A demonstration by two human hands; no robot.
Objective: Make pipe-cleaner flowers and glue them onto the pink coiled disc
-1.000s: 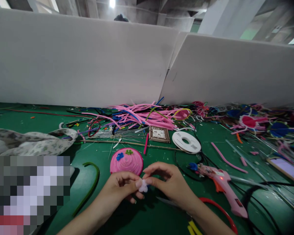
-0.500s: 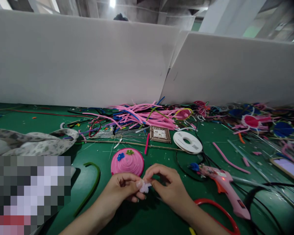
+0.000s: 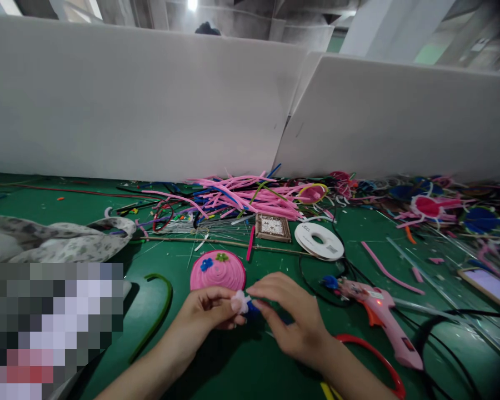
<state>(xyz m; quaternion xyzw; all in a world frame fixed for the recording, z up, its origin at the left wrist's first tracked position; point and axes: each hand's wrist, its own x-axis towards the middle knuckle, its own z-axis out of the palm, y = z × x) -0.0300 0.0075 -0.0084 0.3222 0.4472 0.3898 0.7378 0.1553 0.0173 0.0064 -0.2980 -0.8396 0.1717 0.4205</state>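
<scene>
My left hand [image 3: 210,314] pinches a small white flower [image 3: 241,301] between thumb and fingers. Just to its right is my right hand [image 3: 291,311], thumb and fingers apart, fingertips close to the petals. A blue piece [image 3: 254,309] shows between the flower and my right hand; whether a hand touches it I cannot tell. Right behind my left hand lies a round pink coiled disc [image 3: 217,278], bearing a small blue flower [image 3: 206,265] and a small green one [image 3: 222,257]. Its near edge is partly covered by my fingers.
A pink glue gun [image 3: 383,311] with a lit light lies at right, near red-handled scissors [image 3: 375,353]. Behind are a white spool [image 3: 319,241], a small framed tray [image 3: 273,228] and heaped pink pipe cleaners [image 3: 250,197]. A bent green strip [image 3: 160,314] lies left; a phone [image 3: 489,289] far right.
My right hand's fingers have let go of the flower and spread apart. My left hand has raised the flower slightly and moved it a little left.
</scene>
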